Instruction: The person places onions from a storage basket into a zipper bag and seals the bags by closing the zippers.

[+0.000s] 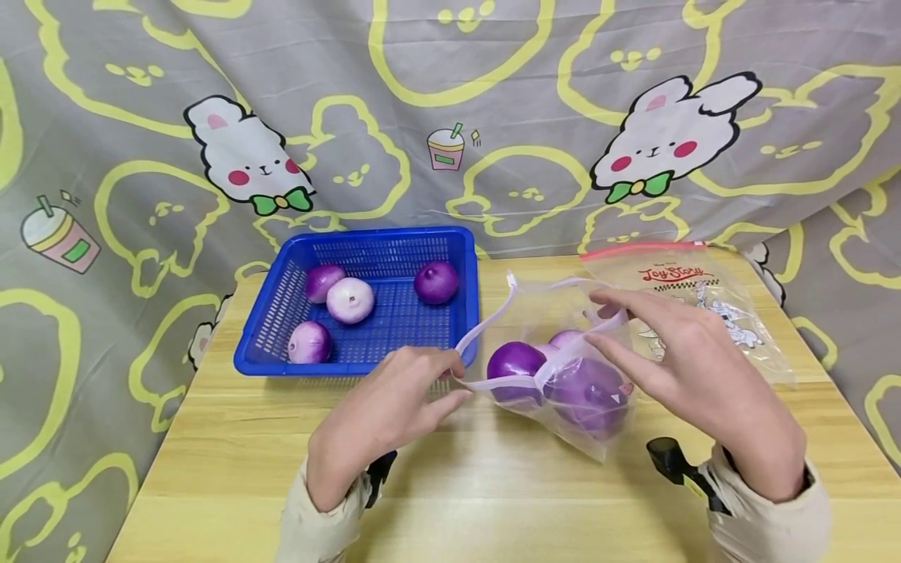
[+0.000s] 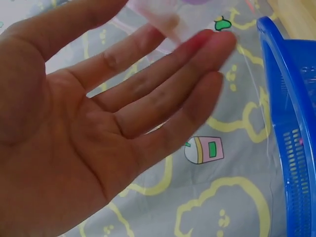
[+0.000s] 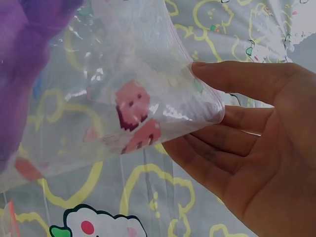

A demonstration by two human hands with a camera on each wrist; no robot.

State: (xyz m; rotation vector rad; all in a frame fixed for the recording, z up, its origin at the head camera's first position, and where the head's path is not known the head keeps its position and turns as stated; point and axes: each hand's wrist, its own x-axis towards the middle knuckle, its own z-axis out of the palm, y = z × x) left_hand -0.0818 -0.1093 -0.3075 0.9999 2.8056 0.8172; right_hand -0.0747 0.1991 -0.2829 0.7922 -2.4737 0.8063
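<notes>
A clear zip bag (image 1: 524, 410) with a lilac zip strip lies on the table, its mouth spread wide. Several purple onions (image 1: 516, 365) are inside it. My left hand (image 1: 390, 403) pinches the left corner of the bag's mouth between thumb and fingertips, just in front of the blue basket. At the opposite side, my right hand (image 1: 693, 363) holds the zip edge, thumb on one face and fingers behind. Pink cartoon print (image 3: 133, 101) shows on the bag near the right fingertips in the right wrist view.
A blue plastic basket (image 1: 355, 369) stands at the back left with several onions (image 1: 350, 300) in it. Under the right forearm and behind it lies a second clear bag (image 1: 679, 274) with a red zip and printed cartoons. A patterned cloth (image 1: 493, 70) hangs behind the wooden table (image 1: 493, 508).
</notes>
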